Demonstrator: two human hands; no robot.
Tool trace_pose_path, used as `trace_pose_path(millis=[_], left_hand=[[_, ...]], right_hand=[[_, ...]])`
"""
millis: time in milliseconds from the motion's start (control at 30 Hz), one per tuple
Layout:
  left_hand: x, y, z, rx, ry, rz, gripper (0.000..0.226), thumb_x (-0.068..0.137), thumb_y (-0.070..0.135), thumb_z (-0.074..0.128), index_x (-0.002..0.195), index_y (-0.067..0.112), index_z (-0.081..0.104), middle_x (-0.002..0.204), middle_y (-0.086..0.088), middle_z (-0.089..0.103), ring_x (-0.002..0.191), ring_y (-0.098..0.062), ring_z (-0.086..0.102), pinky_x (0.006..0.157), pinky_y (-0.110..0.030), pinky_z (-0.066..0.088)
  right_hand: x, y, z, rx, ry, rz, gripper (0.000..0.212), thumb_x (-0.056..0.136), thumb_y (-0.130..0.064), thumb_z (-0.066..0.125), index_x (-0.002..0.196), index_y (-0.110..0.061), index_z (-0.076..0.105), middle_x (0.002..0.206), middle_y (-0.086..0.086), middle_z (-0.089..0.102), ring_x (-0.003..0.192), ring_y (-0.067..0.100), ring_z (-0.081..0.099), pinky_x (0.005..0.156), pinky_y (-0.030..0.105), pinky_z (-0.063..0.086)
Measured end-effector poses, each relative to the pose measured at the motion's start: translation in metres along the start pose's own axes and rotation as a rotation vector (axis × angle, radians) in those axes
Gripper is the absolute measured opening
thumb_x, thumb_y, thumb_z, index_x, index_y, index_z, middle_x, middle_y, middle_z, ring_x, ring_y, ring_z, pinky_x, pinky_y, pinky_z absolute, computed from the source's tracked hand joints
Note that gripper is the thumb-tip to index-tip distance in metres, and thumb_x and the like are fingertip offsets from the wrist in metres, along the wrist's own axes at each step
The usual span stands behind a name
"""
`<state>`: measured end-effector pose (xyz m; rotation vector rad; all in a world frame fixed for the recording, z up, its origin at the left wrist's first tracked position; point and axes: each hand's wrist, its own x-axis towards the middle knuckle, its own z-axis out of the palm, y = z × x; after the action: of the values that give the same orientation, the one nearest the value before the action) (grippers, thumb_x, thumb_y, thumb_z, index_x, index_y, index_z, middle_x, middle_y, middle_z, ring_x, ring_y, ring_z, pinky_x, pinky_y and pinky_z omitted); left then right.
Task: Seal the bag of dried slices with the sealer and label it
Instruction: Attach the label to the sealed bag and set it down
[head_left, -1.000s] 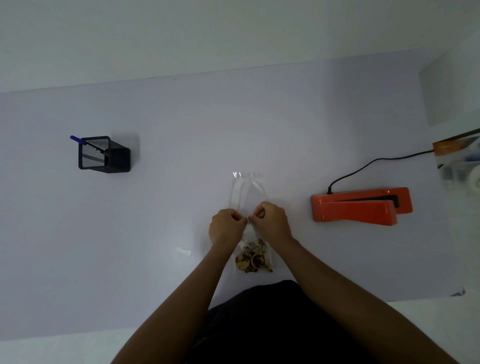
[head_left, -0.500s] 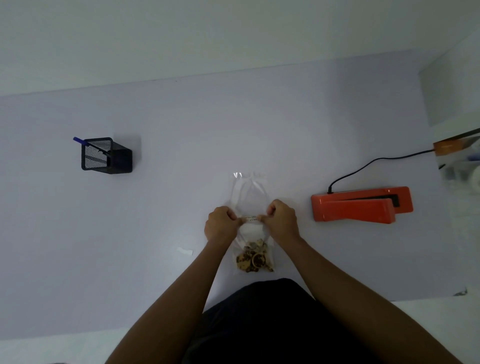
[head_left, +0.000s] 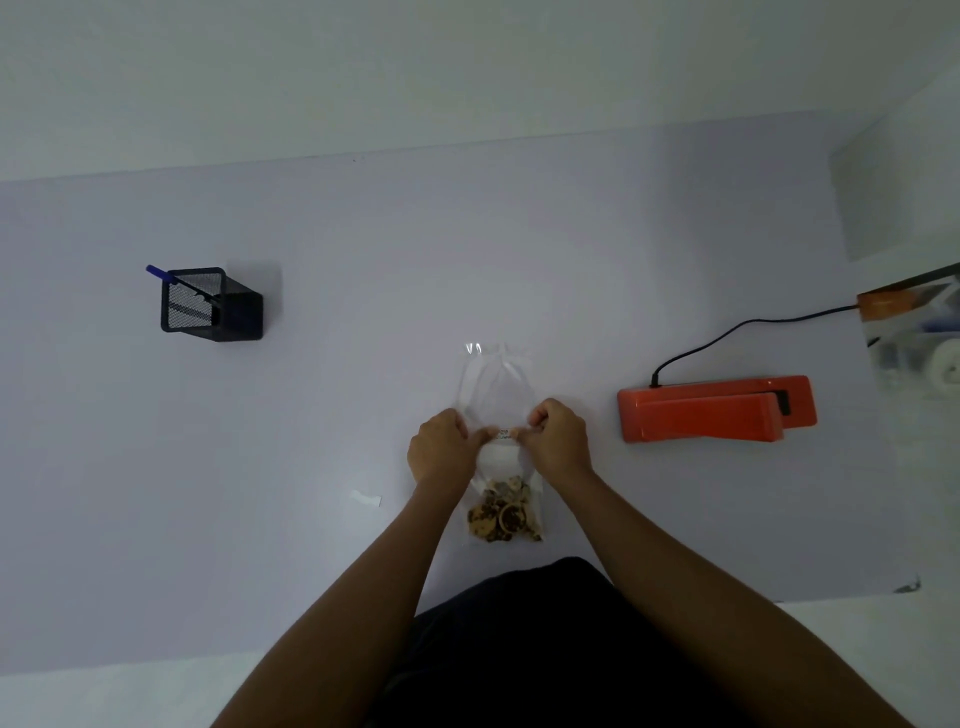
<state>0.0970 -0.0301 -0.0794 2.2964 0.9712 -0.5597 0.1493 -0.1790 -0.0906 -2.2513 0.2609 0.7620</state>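
Observation:
A clear plastic bag (head_left: 496, 387) lies flat on the pale table, its top end pointing away from me. Brown dried slices (head_left: 505, 514) fill its near end. A small white label (head_left: 503, 434) with tiny print lies across the bag's middle. My left hand (head_left: 441, 446) pinches the label's left end and my right hand (head_left: 558, 440) pinches its right end, both resting on the bag. The orange sealer (head_left: 714, 409) sits shut to the right, apart from the bag, with its black cord (head_left: 727, 332) running off to the right.
A black mesh pen holder (head_left: 212, 305) with a blue pen (head_left: 156, 271) stands at the far left. A small white scrap of paper (head_left: 366, 498) lies left of my left arm. A shelf with clutter (head_left: 917, 332) borders the table's right edge.
My two hands have drawn apart sideways over the bag, and the white label now shows stretched between them where the fingers met before.

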Motion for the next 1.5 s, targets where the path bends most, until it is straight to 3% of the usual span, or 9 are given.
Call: trace_pose_path(millis=[167,333,667,800,967,1100,1233,1400,1500], left_hand=[[0.000,-0.004,0.001,-0.013,0.014,0.012,0.049,0.076,0.063,0.070,0.064,0.023,0.045,0.058,0.007,0.054,0.051,-0.011,0.049,0.048,-0.025,0.034],[0.002,-0.004,0.000,-0.002,0.007,0.023,0.049,0.075,0.064,0.071,0.063,0.023,0.046,0.058,0.007,0.054,0.052,-0.013,0.051,0.047,-0.025,0.035],[0.004,-0.015,-0.008,-0.025,-0.083,0.116,0.027,0.090,0.041,0.065,0.078,0.022,0.050,0.070,0.005,0.059,0.066,-0.018,0.057,0.054,-0.028,0.038],[-0.029,-0.037,-0.008,-0.140,0.026,0.081,0.025,0.096,0.041,0.056,0.087,0.017,0.053,0.073,0.004,0.061,0.068,-0.018,0.061,0.059,-0.031,0.048],[-0.072,-0.060,0.008,-0.151,-0.103,-0.018,0.031,0.095,0.048,0.054,0.096,0.017,0.052,0.086,-0.001,0.065,0.077,-0.020,0.062,0.070,-0.036,0.054],[-0.073,-0.048,0.007,-0.244,-0.161,-0.007,0.038,0.094,0.043,0.060,0.116,0.013,0.050,0.101,-0.007,0.067,0.083,-0.021,0.063,0.067,-0.033,0.052],[-0.038,-0.027,-0.024,-0.337,-0.141,-0.022,0.055,0.095,0.034,0.060,0.139,0.008,0.041,0.125,-0.016,0.063,0.109,-0.029,0.062,0.086,-0.033,0.050],[0.022,0.006,-0.070,-0.277,-0.121,0.055,0.045,0.095,0.005,0.049,0.139,0.000,0.040,0.136,-0.021,0.053,0.123,-0.035,0.052,0.090,-0.028,0.039],[0.053,0.018,-0.088,-0.257,-0.114,0.067,0.049,0.093,-0.001,0.045,0.141,0.000,0.038,0.140,-0.022,0.048,0.128,-0.035,0.047,0.101,-0.034,0.039]], right_hand=[[0.000,-0.001,0.000,0.004,-0.004,0.019,0.025,0.078,-0.021,0.081,0.083,-0.010,0.060,0.073,-0.002,0.059,0.068,0.016,0.057,0.059,0.026,0.047],[-0.009,-0.007,0.005,-0.067,0.042,0.036,0.042,0.073,-0.045,0.081,0.086,-0.016,0.054,0.075,-0.003,0.059,0.065,0.015,0.056,0.057,0.031,0.046],[-0.017,0.006,0.004,0.127,0.124,-0.019,0.023,0.083,-0.014,0.077,0.075,-0.013,0.055,0.063,-0.006,0.053,0.056,0.008,0.048,0.059,0.026,0.043],[-0.055,0.036,0.000,0.143,0.187,-0.018,0.022,0.094,-0.028,0.066,0.080,-0.011,0.059,0.070,-0.004,0.062,0.062,0.011,0.057,0.062,0.032,0.050],[-0.095,0.059,0.008,0.066,0.133,0.008,0.022,0.095,-0.034,0.064,0.089,-0.014,0.069,0.079,-0.003,0.071,0.072,0.013,0.067,0.068,0.031,0.055],[-0.076,0.036,0.017,0.088,0.082,0.020,0.020,0.093,-0.025,0.066,0.104,-0.009,0.071,0.097,0.006,0.074,0.086,0.016,0.067,0.077,0.027,0.053],[-0.041,-0.005,0.017,0.147,0.089,0.011,0.020,0.091,-0.013,0.063,0.110,-0.008,0.070,0.105,0.010,0.073,0.094,0.023,0.067,0.080,0.028,0.053],[0.010,-0.063,0.017,0.148,0.100,-0.041,0.027,0.090,-0.010,0.056,0.112,-0.010,0.071,0.104,0.010,0.073,0.090,0.025,0.067,0.074,0.029,0.054],[0.038,-0.088,0.021,0.140,0.127,-0.069,0.026,0.089,-0.011,0.054,0.109,-0.011,0.071,0.107,0.012,0.073,0.097,0.031,0.069,0.085,0.042,0.058]])
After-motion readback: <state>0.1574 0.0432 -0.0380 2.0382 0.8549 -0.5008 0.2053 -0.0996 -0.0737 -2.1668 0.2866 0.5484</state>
